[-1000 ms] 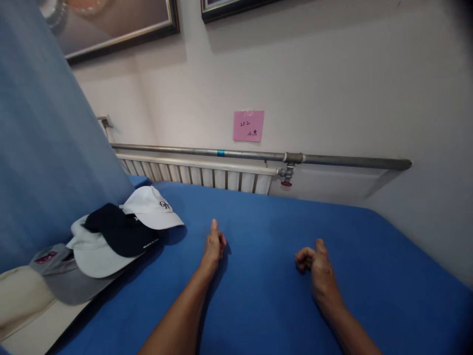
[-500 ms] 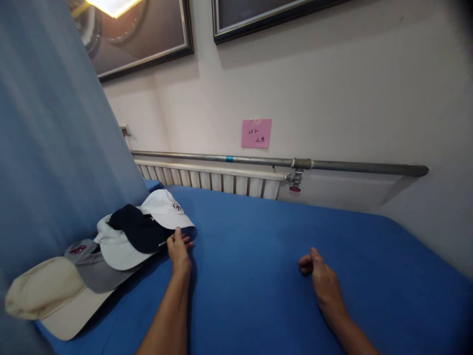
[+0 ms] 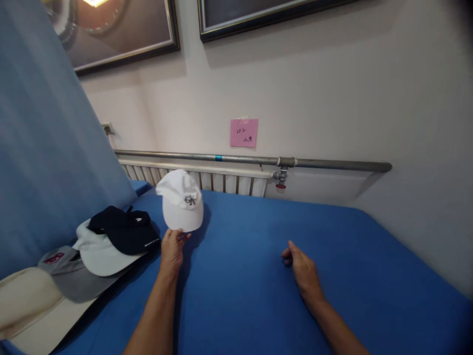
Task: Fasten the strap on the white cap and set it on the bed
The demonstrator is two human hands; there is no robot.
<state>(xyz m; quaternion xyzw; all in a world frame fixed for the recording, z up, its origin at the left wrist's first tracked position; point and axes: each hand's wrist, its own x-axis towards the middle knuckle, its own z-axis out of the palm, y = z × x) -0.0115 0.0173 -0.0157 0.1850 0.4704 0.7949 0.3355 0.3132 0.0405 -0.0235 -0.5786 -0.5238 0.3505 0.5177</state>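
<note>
My left hand [image 3: 173, 251] pinches the brim of a white baseball cap [image 3: 181, 195] with dark letters on its front, holding it upright above the blue surface. Left of it, several caps overlap in a slanting row. The nearest is a dark navy cap [image 3: 123, 229] with small white lettering on its brim. A pale white-grey cap [image 3: 98, 251], a grey cap [image 3: 70, 273] with a red patch and a cream cap [image 3: 33, 301] cut by the frame edge follow. My right hand [image 3: 305, 271] hovers over the blue surface with fingers loosely curled and nothing visible in them.
The blue-covered table [image 3: 236, 276] reaches back to a white radiator [image 3: 229, 183] and a metal pipe [image 3: 332, 163] with a red-handled valve [image 3: 281, 187]. A blue curtain [image 3: 48, 148] hangs at the left. A pink note [image 3: 244, 133] is on the wall below framed pictures [image 3: 273, 19].
My left hand has lifted the white cap off the navy one and turned its front toward me. The view has shifted slightly right, and my right hand stays curled.
</note>
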